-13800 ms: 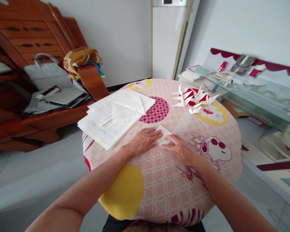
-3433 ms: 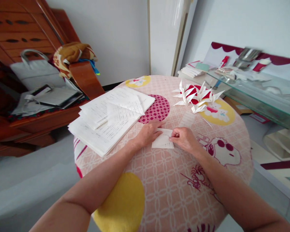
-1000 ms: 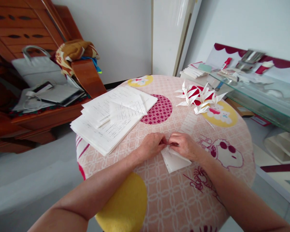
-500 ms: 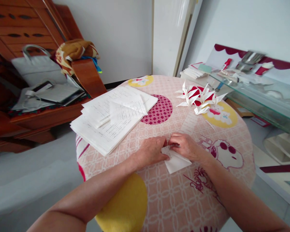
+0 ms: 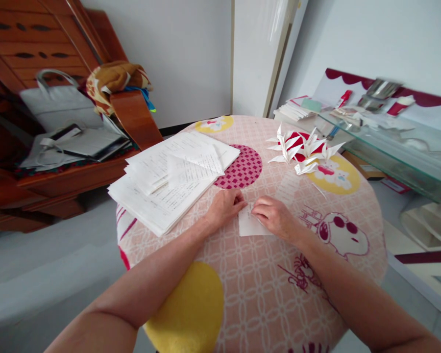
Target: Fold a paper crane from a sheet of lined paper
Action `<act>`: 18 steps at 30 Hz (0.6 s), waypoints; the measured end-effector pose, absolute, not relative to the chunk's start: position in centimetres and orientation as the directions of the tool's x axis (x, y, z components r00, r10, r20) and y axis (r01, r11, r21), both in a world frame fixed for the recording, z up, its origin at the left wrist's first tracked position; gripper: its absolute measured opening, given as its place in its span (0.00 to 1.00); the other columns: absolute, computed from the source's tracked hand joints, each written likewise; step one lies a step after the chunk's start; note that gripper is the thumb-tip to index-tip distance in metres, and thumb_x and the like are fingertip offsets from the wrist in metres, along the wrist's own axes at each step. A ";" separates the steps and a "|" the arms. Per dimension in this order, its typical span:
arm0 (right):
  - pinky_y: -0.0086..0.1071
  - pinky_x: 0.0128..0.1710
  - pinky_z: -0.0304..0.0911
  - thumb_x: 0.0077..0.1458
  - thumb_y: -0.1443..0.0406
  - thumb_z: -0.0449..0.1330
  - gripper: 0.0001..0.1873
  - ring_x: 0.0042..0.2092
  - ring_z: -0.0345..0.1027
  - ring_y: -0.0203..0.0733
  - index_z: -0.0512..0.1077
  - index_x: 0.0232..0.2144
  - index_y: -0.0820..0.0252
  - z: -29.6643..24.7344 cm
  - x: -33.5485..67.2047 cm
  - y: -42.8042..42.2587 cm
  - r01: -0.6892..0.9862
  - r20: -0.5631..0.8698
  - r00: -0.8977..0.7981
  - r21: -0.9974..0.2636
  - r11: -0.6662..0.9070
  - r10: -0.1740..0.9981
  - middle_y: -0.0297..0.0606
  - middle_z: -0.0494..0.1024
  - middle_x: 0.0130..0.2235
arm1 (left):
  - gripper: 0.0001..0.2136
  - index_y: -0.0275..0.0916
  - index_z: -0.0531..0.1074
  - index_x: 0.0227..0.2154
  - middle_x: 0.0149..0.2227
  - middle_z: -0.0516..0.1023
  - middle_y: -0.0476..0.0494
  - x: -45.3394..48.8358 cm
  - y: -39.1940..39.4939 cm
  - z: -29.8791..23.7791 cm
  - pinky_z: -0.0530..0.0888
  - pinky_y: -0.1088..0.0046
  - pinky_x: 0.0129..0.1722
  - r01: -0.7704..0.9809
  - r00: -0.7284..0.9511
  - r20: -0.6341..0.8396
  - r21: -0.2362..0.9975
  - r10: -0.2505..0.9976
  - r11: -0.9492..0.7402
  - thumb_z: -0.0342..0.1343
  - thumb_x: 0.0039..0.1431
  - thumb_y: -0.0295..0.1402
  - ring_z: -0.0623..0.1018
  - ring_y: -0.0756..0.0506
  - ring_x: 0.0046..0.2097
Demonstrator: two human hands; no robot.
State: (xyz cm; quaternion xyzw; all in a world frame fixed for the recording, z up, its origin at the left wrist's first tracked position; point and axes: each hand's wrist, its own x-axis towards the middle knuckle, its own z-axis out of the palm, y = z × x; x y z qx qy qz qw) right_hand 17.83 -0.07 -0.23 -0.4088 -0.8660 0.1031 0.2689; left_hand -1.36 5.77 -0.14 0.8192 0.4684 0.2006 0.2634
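A small folded white paper [image 5: 248, 227] lies on the round table's pink patterned cloth [image 5: 264, 289]. My left hand [image 5: 224, 208] rests at the paper's left edge, fingers curled, fingertips on its top corner. My right hand [image 5: 275, 217] lies on the paper's right part, fingers bent and pressing it down. Both hands meet at the paper's upper edge.
A stack of printed sheets [image 5: 169, 176] lies at the table's left. Several folded white paper cranes [image 5: 304, 149] sit at the far right. A wooden bench [image 5: 59, 162] with a grey bag [image 5: 59, 105] stands to the left, a glass shelf [image 5: 397, 147] to the right.
The paper has been turned and shifted up and left on the cloth; it now lies flatter under both hands, which moved away from me with it.
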 end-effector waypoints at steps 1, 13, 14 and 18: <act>0.32 0.38 0.62 0.58 0.77 0.55 0.13 0.36 0.68 0.41 0.74 0.27 0.61 -0.4 17.8 0.0 0.643 0.386 -0.530 -0.398 0.654 0.755 0.39 0.74 0.32 | 0.05 0.36 0.75 0.27 0.24 0.75 0.50 -1.4 6.0 -0.4 0.64 0.74 0.30 0.657 0.482 0.100 0.617 0.871 -0.434 0.58 0.58 0.28 0.71 0.51 0.27; 0.30 0.35 0.63 0.53 0.76 0.60 0.09 0.33 0.70 0.37 0.77 0.30 0.61 0.4 18.0 -0.7 0.585 0.262 -0.446 -0.638 0.500 0.856 0.36 0.77 0.32 | 0.18 0.39 0.73 0.47 0.46 0.76 0.43 -4.8 6.1 1.1 0.71 0.71 0.45 0.190 0.911 0.138 0.696 0.388 -0.693 0.57 0.52 0.21 0.75 0.46 0.45; 0.30 0.34 0.63 0.52 0.74 0.62 0.06 0.32 0.69 0.37 0.77 0.31 0.61 0.5 18.0 -0.8 0.588 0.244 -0.449 -0.644 0.489 0.860 0.36 0.76 0.32 | 0.19 0.39 0.73 0.48 0.48 0.76 0.43 -5.1 6.3 1.2 0.70 0.70 0.46 0.187 0.914 0.132 0.702 0.384 -0.687 0.58 0.52 0.23 0.75 0.45 0.46; 0.33 0.38 0.65 0.48 0.68 0.70 0.11 0.36 0.70 0.40 0.77 0.36 0.61 0.7 18.0 -1.2 0.607 0.226 -0.485 -0.608 0.511 0.845 0.36 0.76 0.34 | 0.17 0.39 0.74 0.47 0.48 0.75 0.42 -5.3 6.4 1.1 0.70 0.68 0.48 0.189 0.915 0.129 0.698 0.381 -0.691 0.61 0.53 0.26 0.75 0.44 0.47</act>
